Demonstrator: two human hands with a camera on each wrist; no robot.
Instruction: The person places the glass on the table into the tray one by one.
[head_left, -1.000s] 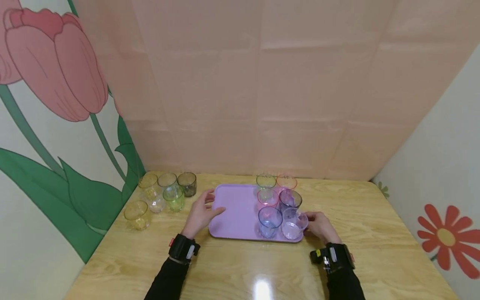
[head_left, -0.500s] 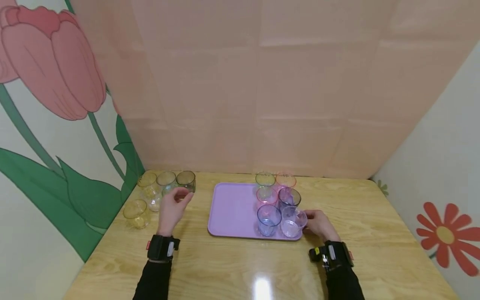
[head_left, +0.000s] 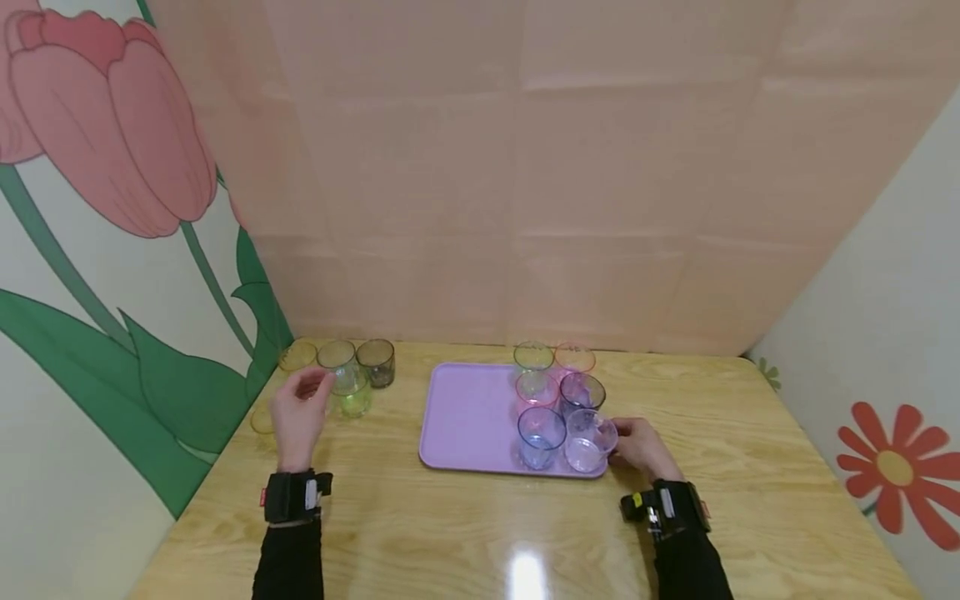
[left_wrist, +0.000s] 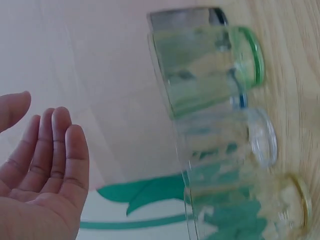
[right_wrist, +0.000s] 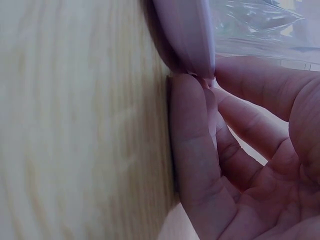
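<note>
In the head view my left hand [head_left: 298, 417] is raised in front of the glasses on the left, fingers gently bent and thumb apart. The left wrist view shows nothing between thumb and fingers; a green glass [left_wrist: 200, 65], a clear glass [left_wrist: 222, 135] and a yellow glass [left_wrist: 240, 210] stand upright beyond them. My right hand [head_left: 643, 448] pinches the lilac tray [head_left: 465, 417] at its near right corner, thumb on the rim and a finger beneath, as the right wrist view shows. Just inside that corner stands a clear cup [head_left: 589, 450].
On the tray's right half, several tinted glasses stand in two columns, including a blue glass [head_left: 540, 442] and a dark purple glass [head_left: 582, 392]. A smoky grey glass [head_left: 377, 364] stands at the back left. The wooden table [head_left: 420, 533] meets a papered wall behind.
My left hand has moved left from beside the tray's left edge, passing the green glass, to in front of the leftmost glasses. The right hand stays at the tray corner.
</note>
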